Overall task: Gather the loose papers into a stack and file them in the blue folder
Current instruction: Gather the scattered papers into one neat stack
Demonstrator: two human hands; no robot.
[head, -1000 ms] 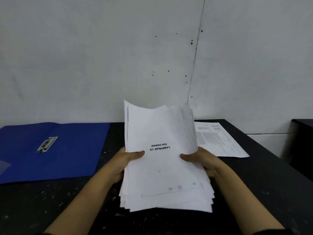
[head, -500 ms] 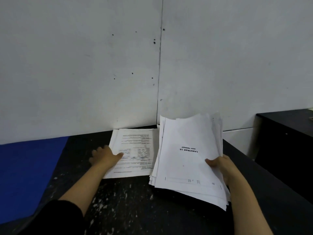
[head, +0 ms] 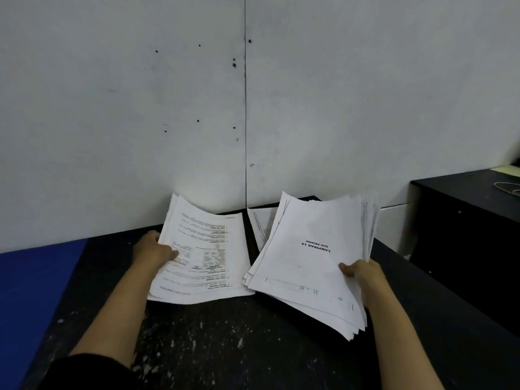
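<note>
Gathering step: left hand (head: pixel 156 253) grips printed sheets (head: pixel 202 251) just left of the main stack (head: pixel 312 257) pinched by right hand (head: pixel 361 273), next merge them, then carry to blue folder (head: pixel 31 282) far left of stack

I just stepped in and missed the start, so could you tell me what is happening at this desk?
A person is gathering loose papers on a dark table. The right hand holds a thick stack with a title page on top, tilted up off the table. The left hand grips a thinner printed bundle by its left edge, its far end curling upward. One more sheet lies by the wall between them. The blue folder lies at the far left; nothing is filed yet.
</note>
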